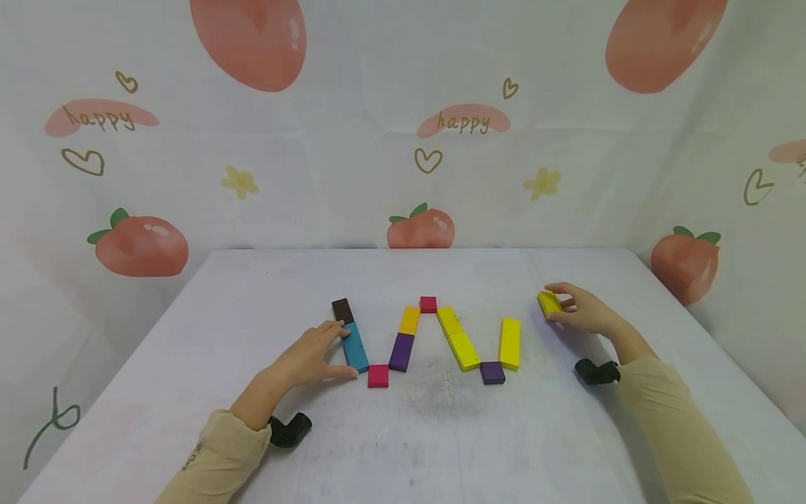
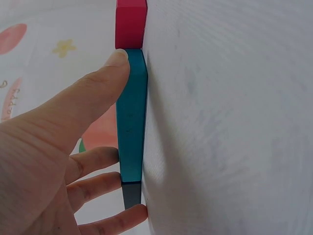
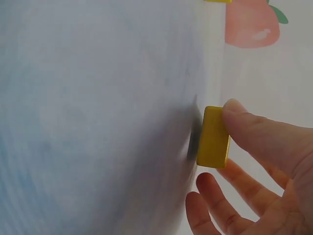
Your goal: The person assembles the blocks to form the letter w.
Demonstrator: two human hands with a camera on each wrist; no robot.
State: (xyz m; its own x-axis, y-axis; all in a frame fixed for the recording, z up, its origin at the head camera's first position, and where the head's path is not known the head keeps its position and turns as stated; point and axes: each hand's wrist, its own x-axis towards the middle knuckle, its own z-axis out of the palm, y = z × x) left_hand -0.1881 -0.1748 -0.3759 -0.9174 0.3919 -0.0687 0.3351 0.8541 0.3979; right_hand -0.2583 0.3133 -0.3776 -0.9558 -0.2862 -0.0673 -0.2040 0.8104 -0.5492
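Note:
My left hand (image 1: 308, 355) rests along a blue block (image 1: 355, 348), its thumb at the near end and fingertips spread by the far end. A dark brown block (image 1: 342, 310) continues the line beyond the blue one. In the left wrist view, a red block (image 2: 130, 24) adjoins the blue block's end by the thumb. Over at the right, my right hand (image 1: 588, 311) pinches a yellow block (image 1: 549, 305) between thumb and fingers. The right wrist view shows this yellow block (image 3: 213, 137) tilted up close to the tabletop, with two fingers curled free of it.
Blocks form a zigzag across the white table (image 1: 403, 448): a purple block (image 1: 401, 352), an orange-yellow block (image 1: 410, 320), a red block (image 1: 428, 304), two yellow blocks, another purple block (image 1: 492, 372) and a yellow block (image 1: 510, 344). A patterned cloth (image 1: 352, 175) hangs behind.

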